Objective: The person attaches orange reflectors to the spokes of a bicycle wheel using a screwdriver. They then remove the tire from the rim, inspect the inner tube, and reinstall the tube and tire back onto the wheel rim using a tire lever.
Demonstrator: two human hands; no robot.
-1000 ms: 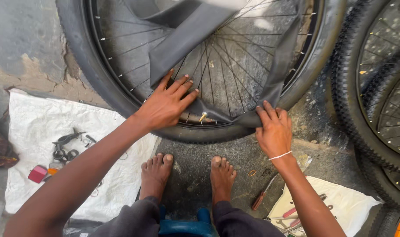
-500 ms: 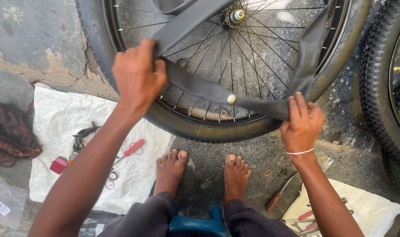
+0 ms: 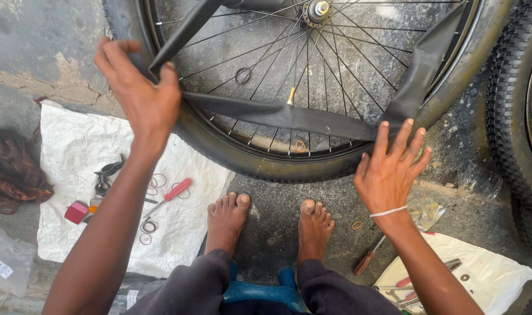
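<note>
Black inner tube [image 3: 289, 116] now stretched flatter across wheel [image 3: 266, 166]; left hand [image 3: 140, 96] gripping tube higher, right hand [image 3: 391, 169] spread open, pressing tube.

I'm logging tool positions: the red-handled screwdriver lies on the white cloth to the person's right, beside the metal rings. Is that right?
Not quite. The head view shows the red-handled screwdriver on the white cloth to the person's left, below the left hand. It does lie beside the metal rings.
</note>
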